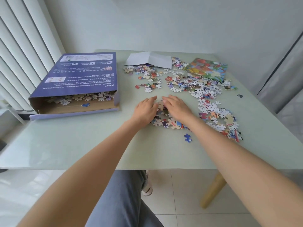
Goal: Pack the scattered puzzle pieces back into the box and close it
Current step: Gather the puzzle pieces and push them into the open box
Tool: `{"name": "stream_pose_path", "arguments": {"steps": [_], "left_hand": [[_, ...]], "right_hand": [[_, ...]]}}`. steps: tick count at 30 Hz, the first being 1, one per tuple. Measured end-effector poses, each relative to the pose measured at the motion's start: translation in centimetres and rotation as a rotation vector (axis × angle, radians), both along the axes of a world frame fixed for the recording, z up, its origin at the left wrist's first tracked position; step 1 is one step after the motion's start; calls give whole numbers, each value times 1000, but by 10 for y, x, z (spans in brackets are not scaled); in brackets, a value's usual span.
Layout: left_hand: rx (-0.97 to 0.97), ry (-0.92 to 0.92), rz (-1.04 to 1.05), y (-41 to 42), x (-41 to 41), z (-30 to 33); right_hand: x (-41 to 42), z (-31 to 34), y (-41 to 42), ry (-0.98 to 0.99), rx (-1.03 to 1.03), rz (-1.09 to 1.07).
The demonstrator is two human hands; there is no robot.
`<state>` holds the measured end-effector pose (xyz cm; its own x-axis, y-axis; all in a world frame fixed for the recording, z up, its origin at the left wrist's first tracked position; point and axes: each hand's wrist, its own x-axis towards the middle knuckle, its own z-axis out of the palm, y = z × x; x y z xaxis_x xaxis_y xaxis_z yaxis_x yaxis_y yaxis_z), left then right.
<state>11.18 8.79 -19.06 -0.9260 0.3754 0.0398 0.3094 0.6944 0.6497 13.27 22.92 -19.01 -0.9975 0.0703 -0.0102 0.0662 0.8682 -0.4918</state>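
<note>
Covering puzzle pieces (pixel 161 112): cupped hands (pixel 176 107)

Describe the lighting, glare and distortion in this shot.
Head view: soft daylight, hardly any shadows under the hands; pale sheen on the table near its left front; wide-angle lens stretches the forearms and bows the blinds; small print on the box is too soft to read.

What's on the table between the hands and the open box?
Nothing: in the head view, bare table separates the left hand from the box.
</note>
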Motion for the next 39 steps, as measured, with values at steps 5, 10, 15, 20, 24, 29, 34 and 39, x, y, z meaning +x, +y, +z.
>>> {"name": "stream_pose_path", "arguments": {"steps": [5,10,15,20,24,29,34,39], "left_hand": [[220,-136,-52,-25,9,3],[-35,49,-13,-61,28,10],[-168,-92,-74,-63,45,15],[-123,-64,-124,-34,46,15],[-105,-15,-124,-31,40,17],[-261,-141,-116,-43,23,21],[-348,-138,-202,-24,16,26],[-298,-126,-218,-24,7,23]], "right_hand": [[24,8,1,-51,-315,114],[70,28,28,-69,-64,46],[90,29,40,-276,-96,98],[71,19,20,-90,-270,48],[59,22,11,-27,-245,76],[47,34,27,-303,109,112],[24,35,12,-340,153,208],[10,37,3,-291,80,229]]}}
